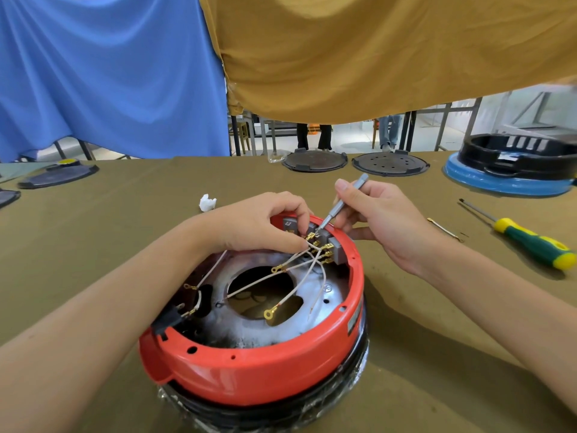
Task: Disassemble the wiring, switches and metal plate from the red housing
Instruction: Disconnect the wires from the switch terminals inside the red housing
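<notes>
Red housing [249, 370] near the body, open side up on the olive bench [93, 245], with a black ring under it. Inside, grey metal plate [249, 326] with a big round hole. White wires [299, 270] with gold ends, running up and away to the grey switches [335, 248] at the far rim.

Left hand [259, 223] on that far rim, grip pinching a wire end by the switches. Right hand [377, 220] just to the right, grip closed around a thin silver bit [342, 203]. Long and slanted, tip down and left, touching the switch ends right beside the left fingers [296, 214]. Probably prying 1 gold clip off its tab.

Farther right, green and yellow screwdriver [530, 242] lying loose. Beyond, 2 dark round lids [315, 160].
</notes>
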### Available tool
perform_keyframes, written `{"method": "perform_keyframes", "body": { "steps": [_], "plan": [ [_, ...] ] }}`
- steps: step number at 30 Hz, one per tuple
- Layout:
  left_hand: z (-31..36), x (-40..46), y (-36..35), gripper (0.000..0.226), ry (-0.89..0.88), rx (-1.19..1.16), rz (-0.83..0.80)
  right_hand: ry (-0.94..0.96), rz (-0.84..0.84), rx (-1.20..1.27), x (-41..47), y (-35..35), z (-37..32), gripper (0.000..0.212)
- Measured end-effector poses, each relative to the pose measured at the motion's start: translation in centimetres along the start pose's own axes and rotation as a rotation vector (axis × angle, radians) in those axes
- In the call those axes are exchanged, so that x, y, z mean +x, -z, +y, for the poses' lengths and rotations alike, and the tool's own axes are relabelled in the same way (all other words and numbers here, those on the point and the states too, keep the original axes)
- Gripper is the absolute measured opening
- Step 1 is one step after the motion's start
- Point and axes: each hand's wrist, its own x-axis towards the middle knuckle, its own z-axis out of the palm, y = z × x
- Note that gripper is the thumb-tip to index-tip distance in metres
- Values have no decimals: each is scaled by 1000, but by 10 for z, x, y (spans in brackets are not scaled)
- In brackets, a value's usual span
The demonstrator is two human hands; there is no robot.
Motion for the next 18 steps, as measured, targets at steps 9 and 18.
{"method": "perform_keyframes", "body": {
  "steps": [9,18],
  "plan": [
    [-5,-2,10,19,106,-48,-66,-56,46,156,-3,2,2,30],
    [-8,-10,31,18,262,-24,-125,40,91,109,-7,1,0,32]
  ]
}}
